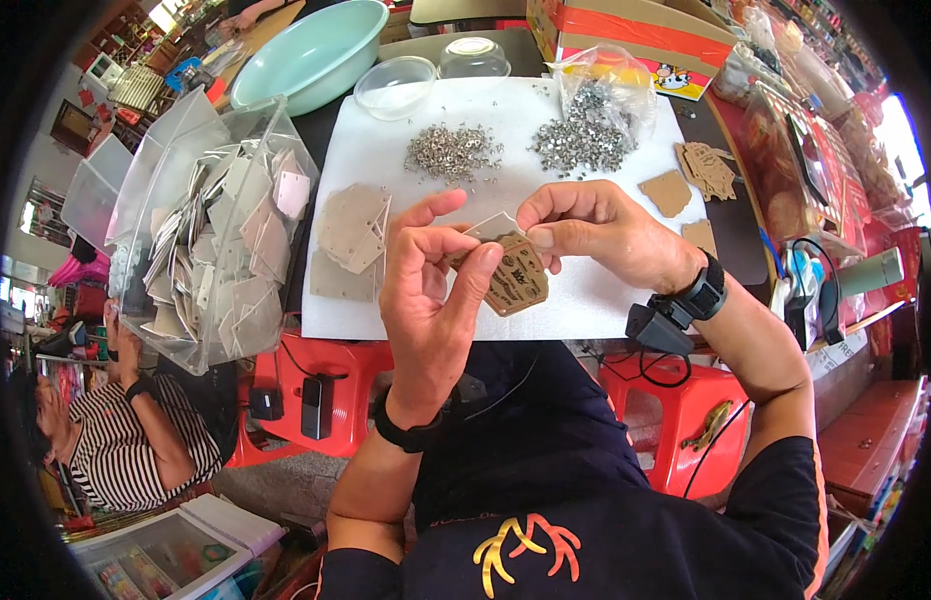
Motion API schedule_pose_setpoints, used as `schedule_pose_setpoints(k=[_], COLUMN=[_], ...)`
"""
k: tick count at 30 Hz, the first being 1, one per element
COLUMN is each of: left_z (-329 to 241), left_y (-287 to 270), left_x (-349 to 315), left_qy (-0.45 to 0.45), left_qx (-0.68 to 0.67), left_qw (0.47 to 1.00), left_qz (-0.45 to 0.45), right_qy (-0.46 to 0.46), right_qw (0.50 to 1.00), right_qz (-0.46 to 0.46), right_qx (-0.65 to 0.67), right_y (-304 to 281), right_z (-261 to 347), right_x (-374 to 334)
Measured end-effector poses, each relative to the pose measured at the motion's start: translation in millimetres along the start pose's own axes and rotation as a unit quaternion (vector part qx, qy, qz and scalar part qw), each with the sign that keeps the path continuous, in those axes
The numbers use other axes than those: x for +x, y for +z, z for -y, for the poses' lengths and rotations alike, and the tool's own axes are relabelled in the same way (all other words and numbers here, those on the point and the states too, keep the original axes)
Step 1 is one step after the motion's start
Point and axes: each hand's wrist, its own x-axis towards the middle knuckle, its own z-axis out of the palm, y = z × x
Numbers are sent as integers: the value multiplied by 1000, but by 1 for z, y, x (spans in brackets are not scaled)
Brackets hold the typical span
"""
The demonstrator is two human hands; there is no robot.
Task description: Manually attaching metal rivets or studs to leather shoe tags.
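My left hand grips a brown tag with dark printing, laid together with a pale, thin plate whose corner sticks out above it. The left thumb presses the front, and the forefinger reaches along the upper edge. At that plate's upper right corner, my right hand has thumb and forefinger pinched together; whatever lies between the tips is too small to make out. Beyond my hands, on a white foam sheet, are two heaps of small metal fittings. Pale plates lie stacked left of my left hand.
Left stands a clear bin of pale plates. A pale green basin, clear bowls and a cardboard box line the far side. Brown tags lie right. Red stools stand below; a person in stripes sits left.
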Motion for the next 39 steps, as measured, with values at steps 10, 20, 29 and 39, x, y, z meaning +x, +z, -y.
schedule_pose_setpoints(k=[10,20,29,39], left_z=[-3,-3,-2,-4], left_y=[4,11,11,-3], left_x=[-2,1,2,6], left_qy=[-34,-13,-33,-157], left_qx=[-37,-14,-42,-45], left_qw=[998,998,996,987], left_qz=[-32,-59,-70,3], right_qy=[-3,-1,1,2], right_qw=[1000,999,998,998], right_qz=[-9,-37,-59,-59], right_qx=[-1,12,9,-6], right_y=[0,10,12,15], right_z=[-1,3,-7,-4], right_x=[1,0,4,5])
